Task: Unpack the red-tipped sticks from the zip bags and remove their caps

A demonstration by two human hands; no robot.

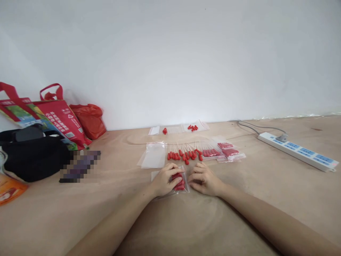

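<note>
A clear zip bag [181, 183] with several red-tipped sticks in it lies flat on the table in front of me. My left hand [167, 179] lies over its left side, thumb and fingers closed on the bag and covering part of it. At the bag's right edge rests my right hand [205, 179], fingers bent and a little apart, with nothing visible in them. Just beyond both hands, several loose wooden sticks with red tips [185, 155] lie in a row, tips toward me. Left of them sits a stack of flat clear bags [153, 155].
Filled zip bags [230, 153] lie right of the loose sticks. Nearer the wall are more bags with red pieces [193, 127]. A white power strip [298, 151] with a grey cable is at right. Shopping bags [62, 119] and a black cloth item [34, 156] stand at left.
</note>
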